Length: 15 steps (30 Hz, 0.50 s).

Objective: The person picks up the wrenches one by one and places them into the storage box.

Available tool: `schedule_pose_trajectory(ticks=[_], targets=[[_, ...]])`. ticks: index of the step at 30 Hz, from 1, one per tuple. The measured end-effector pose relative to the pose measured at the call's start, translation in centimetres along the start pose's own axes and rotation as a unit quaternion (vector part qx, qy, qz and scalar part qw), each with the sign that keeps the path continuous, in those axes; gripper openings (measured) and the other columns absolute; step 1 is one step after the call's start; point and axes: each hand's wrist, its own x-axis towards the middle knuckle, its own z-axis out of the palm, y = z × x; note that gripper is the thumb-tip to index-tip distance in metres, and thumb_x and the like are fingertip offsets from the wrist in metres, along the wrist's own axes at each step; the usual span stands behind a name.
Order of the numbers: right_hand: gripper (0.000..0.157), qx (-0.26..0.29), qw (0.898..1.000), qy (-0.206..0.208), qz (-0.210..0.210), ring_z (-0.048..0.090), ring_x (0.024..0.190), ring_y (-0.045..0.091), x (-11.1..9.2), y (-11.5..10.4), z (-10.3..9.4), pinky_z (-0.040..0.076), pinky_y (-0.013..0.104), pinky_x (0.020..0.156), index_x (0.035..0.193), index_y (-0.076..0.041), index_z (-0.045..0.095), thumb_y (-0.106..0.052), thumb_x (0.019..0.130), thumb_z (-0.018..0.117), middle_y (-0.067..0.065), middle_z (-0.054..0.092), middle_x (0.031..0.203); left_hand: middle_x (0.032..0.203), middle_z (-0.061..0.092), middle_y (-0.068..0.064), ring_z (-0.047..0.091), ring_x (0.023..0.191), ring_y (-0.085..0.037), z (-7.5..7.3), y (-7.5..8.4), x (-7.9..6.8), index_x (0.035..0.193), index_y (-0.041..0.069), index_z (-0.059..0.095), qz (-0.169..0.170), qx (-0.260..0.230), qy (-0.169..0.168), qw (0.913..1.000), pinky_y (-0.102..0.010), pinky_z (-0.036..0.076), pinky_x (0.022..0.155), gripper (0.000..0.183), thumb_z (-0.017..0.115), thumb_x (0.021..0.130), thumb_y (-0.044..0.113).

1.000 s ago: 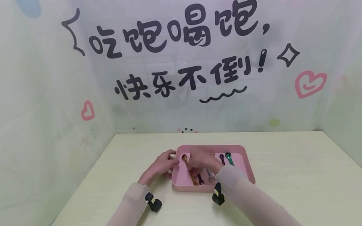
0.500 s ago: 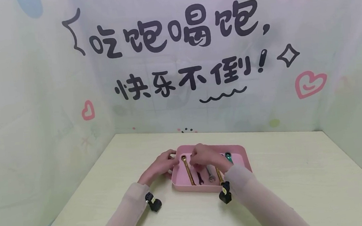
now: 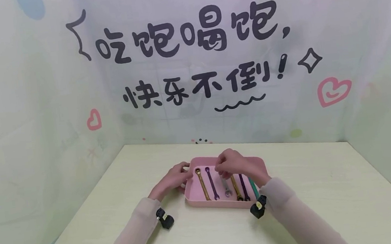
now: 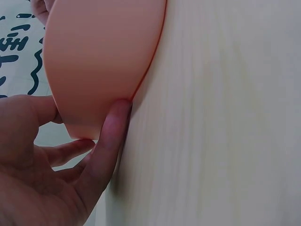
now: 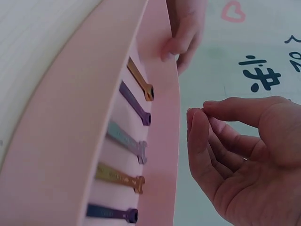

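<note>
A pink tray (image 3: 208, 205) holds a row of combination wrenches. From the left lie a gold wrench (image 3: 203, 185), a purple wrench (image 3: 212, 183), a silver wrench (image 3: 228, 192), a second gold wrench (image 3: 237, 189), a second purple wrench (image 3: 244, 188) and a green wrench (image 3: 253, 187). My left hand (image 3: 173, 179) holds the tray's left end, thumb low against the outer wall and fingers at the rim in the left wrist view. Over the back of the tray, my right hand (image 3: 233, 161) is raised; its curled fingers (image 5: 200, 129) meet the thumb with nothing between them.
The tray stands on a pale wooden table (image 3: 150, 238). Behind it hangs a white cloth backdrop (image 3: 167, 125) with dark lettering and pink hearts. A small black camera sits on each wrist, and the right wrist camera (image 3: 259, 206) is close to the tray's front rim.
My right hand has risen out of the tray and moved right, away from the left purple wrench, which now shows in full. My left hand has stayed at the tray's left end.
</note>
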Motion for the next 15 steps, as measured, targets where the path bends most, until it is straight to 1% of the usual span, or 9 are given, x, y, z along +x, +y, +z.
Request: schedule_pose_trajectory(ticks=[2,8,11,15], targets=[[0.020,-0.002,1.000,0.001,0.003,0.069,0.069,0.017,-0.4,0.3,-0.4,0.063,0.027,0.064,0.104,0.003,0.075,-0.014,0.099,0.067,0.011,0.072,0.085,0.121,0.066,-0.017,0.071,0.087,-0.023,0.0,-0.1,0.0,0.152,0.007,0.045,-0.002,0.000,-0.001,1.0000,-0.033,0.063,0.061,0.053,0.056,0.102,0.022],[0.020,0.005,1.000,-0.003,0.000,0.067,0.070,0.019,-1.4,1.6,-1.7,0.064,0.030,0.067,0.102,0.004,0.074,-0.013,0.099,0.064,0.012,0.070,0.084,0.119,0.066,-0.017,0.070,0.087,-0.023,-0.3,-0.2,0.1,0.151,0.007,0.046,0.001,0.001,0.001,1.0000,-0.033,0.063,0.061,0.053,0.057,0.102,0.023],[0.020,0.008,1.000,-0.001,-0.003,0.066,0.069,0.018,-1.7,2.7,-2.2,0.063,0.030,0.067,0.100,0.004,0.073,-0.012,0.099,0.063,0.012,0.070,0.084,0.119,0.065,-0.017,0.070,0.088,-0.023,-0.3,-0.1,0.1,0.151,0.008,0.046,-0.002,0.000,0.000,1.0000,-0.032,0.063,0.061,0.053,0.057,0.102,0.024],[0.018,0.000,1.000,0.015,-0.003,0.065,0.068,0.017,-2.2,4.4,-2.8,0.062,0.029,0.064,0.100,0.004,0.072,-0.012,0.099,0.063,0.010,0.068,0.082,0.121,0.065,-0.017,0.070,0.088,-0.023,-0.3,-0.1,0.1,0.152,0.008,0.045,-0.005,-0.001,-0.003,1.0000,-0.032,0.063,0.061,0.054,0.057,0.102,0.024]])
